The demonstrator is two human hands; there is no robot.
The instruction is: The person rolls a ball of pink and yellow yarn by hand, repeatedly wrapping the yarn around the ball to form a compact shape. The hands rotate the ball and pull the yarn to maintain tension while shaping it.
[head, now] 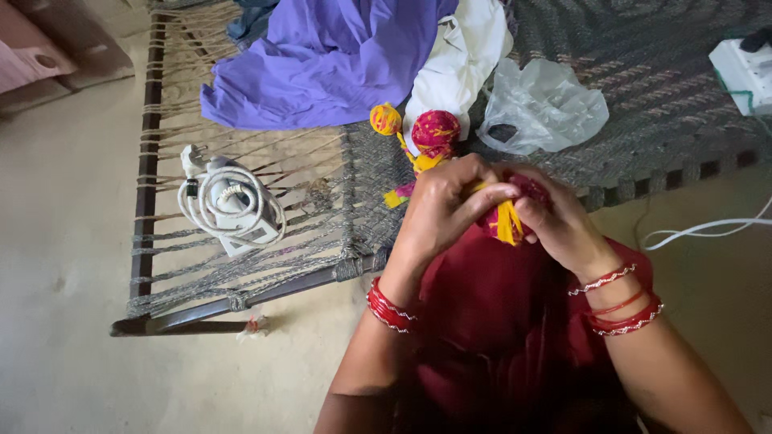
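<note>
Both my hands are closed together on a pink and yellow cloth bundle [507,219] held over my red lap. My left hand [441,210] pinches its yellow part from the left. My right hand [556,223] grips the pink part from the right. Red bangles ring both wrists. A strip of the same cloth runs up to a pink ball [435,131] and a smaller yellow ball [385,119] lying on the woven cot [322,193] just beyond my hands.
On the cot lie a purple cloth [322,64], a white cloth [462,60], a clear plastic bag [543,104], a white iron [232,205] wrapped in its cord, and a white power strip [744,72]. A white cable [708,229] trails on the floor at right.
</note>
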